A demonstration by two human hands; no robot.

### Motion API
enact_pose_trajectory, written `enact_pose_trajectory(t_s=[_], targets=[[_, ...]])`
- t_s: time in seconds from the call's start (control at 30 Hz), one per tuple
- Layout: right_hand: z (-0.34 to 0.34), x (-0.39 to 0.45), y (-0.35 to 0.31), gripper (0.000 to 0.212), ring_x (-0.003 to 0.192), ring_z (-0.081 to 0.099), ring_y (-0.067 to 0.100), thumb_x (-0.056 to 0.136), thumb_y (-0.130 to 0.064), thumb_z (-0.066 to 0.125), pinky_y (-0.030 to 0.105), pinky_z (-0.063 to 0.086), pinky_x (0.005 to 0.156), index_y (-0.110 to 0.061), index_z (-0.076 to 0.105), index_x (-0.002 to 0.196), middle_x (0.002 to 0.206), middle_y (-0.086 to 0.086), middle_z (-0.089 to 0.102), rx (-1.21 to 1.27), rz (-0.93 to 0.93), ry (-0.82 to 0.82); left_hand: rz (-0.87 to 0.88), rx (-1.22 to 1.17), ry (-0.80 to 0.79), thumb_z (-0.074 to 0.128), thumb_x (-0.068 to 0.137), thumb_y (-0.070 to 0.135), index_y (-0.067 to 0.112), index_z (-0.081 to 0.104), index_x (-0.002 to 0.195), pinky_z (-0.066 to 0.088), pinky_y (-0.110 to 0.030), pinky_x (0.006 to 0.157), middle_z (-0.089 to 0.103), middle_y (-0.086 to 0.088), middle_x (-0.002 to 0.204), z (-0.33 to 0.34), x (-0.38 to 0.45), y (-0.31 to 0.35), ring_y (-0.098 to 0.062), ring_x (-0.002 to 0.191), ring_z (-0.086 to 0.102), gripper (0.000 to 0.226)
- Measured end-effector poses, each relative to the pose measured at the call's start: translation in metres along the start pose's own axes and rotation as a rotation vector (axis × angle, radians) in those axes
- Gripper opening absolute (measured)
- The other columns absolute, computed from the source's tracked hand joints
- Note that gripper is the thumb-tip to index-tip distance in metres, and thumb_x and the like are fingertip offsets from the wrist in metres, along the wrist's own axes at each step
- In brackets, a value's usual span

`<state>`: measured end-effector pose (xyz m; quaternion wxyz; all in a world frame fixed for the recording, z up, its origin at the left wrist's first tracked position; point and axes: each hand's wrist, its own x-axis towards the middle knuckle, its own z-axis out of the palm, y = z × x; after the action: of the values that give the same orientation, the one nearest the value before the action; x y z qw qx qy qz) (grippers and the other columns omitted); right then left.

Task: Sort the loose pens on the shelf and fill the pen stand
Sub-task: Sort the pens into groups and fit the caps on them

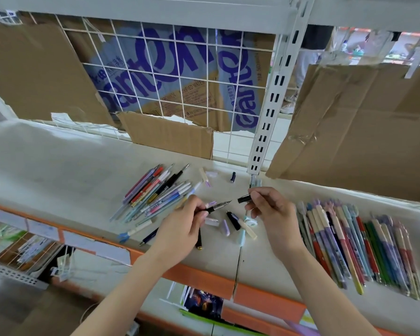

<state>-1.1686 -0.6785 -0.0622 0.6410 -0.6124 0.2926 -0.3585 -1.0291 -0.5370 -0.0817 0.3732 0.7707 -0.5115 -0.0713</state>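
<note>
White shelving with a wire grid and torn cardboard (58, 76) behind it fills my view, and the pale shelf (58, 170) below is where I am working.

Off to the left of my left hand lies a loose heap of pens (153, 192), fanned out and crossing one another, not yet sorted as far as I can judge. My left hand (182, 229) has its fingers curled round a black fountain pen (215, 207), nib bare and pointing right. Just across a small gap, my right hand (269, 209) pinches the black cap (244, 198) between fingertips and thumb, its open end aimed at the nib. The two hands are close but not touching, and cap and nib are still apart.

Below and between my hands sit scattered caps and short pens (235, 224), some white, some lilac, one dark. Beyond my right hand, a purple cap (232, 177) stands alone near the shelf post.

To the right of my right hand is a neat row of pens (359, 246) lying side by side, which looks like the sorted share.

No pen stand shows anywhere, so filling it seems wholly ahead of me. I would put the job at roughly halfway through sorting.
</note>
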Motion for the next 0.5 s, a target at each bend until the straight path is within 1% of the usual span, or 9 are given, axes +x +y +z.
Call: enact_pose_trajectory(t_s=[0.07, 0.2, 0.27, 0.33, 0.4, 0.47, 0.5], targets=[[0.000, -0.001, -0.001, 0.014, 0.054, 0.056, 0.007, 0.091, 0.002, 0.054, 0.017, 0.045, 0.055, -0.005, 0.065, 0.088, 0.061, 0.003, 0.063, -0.007, -0.003, -0.022, 0.007, 0.002, -0.002, 0.045, 0.097, 0.024, 0.015, 0.048, 0.098, 0.046, -0.038, 0.057, 0.059, 0.001, 0.074, 0.001, -0.001, 0.000, -0.016, 0.062, 0.057, 0.010], [0.007, -0.004, 0.007, 0.013, 0.058, 0.055, 0.016, 0.091, 0.000, 0.055, 0.020, 0.046, 0.057, -0.008, 0.065, 0.088, 0.065, 0.007, 0.066, -0.058, 0.013, -0.079, 0.034, 0.002, -0.007, 0.043, 0.097, 0.025, 0.019, 0.043, 0.092, 0.041, -0.037, 0.053, 0.057, -0.003, 0.066, 0.003, -0.003, 0.008, -0.018, 0.056, 0.053, 0.008], [0.011, -0.007, 0.010, 0.015, 0.059, 0.056, 0.018, 0.091, 0.000, 0.055, 0.022, 0.047, 0.058, -0.010, 0.064, 0.086, 0.065, 0.005, 0.067, -0.058, 0.021, -0.079, -0.001, -0.010, -0.036, 0.044, 0.097, 0.022, 0.019, 0.042, 0.089, 0.037, -0.035, 0.052, 0.053, -0.003, 0.063, 0.003, -0.002, 0.012, -0.019, 0.054, 0.049, 0.009], [0.012, -0.007, 0.010, 0.016, 0.059, 0.057, 0.016, 0.092, 0.001, 0.053, 0.022, 0.048, 0.059, -0.009, 0.064, 0.084, 0.063, 0.003, 0.066, -0.053, 0.018, -0.076, -0.067, -0.064, -0.083, 0.044, 0.097, 0.018, 0.021, 0.042, 0.083, 0.034, -0.031, 0.054, 0.048, 0.002, 0.060, 0.004, 0.001, 0.015, -0.015, 0.053, 0.044, 0.015], [0.011, -0.007, 0.008, 0.016, 0.060, 0.060, 0.013, 0.092, 0.003, 0.051, 0.020, 0.049, 0.061, -0.007, 0.062, 0.085, 0.062, 0.001, 0.067, -0.048, 0.019, -0.119, -0.195, -0.238, -0.151, 0.043, 0.098, 0.012, 0.023, 0.041, 0.076, 0.033, -0.027, 0.056, 0.044, 0.008, 0.056, 0.003, 0.002, 0.018, -0.009, 0.051, 0.039, 0.025], [0.009, -0.007, 0.005, 0.015, 0.062, 0.062, 0.011, 0.093, 0.004, 0.050, 0.019, 0.050, 0.063, -0.005, 0.061, 0.087, 0.064, 0.001, 0.068, -0.057, 0.025, -0.179, -0.342, -0.512, -0.214, 0.039, 0.099, 0.007, 0.014, 0.042, 0.073, 0.029, -0.019, 0.049, 0.040, 0.008, 0.051, 0.002, 0.000, 0.021, -0.005, 0.042, 0.031, 0.027], [0.009, -0.007, 0.004, 0.015, 0.064, 0.063, 0.012, 0.093, 0.003, 0.049, 0.020, 0.050, 0.064, -0.005, 0.061, 0.088, 0.065, 0.001, 0.068, -0.066, 0.031, -0.205, -0.399, -0.619, -0.231, 0.038, 0.099, 0.006, 0.011, 0.041, 0.074, 0.026, -0.015, 0.044, 0.039, 0.005, 0.050, 0.003, -0.002, 0.023, -0.004, 0.040, 0.027, 0.026]])
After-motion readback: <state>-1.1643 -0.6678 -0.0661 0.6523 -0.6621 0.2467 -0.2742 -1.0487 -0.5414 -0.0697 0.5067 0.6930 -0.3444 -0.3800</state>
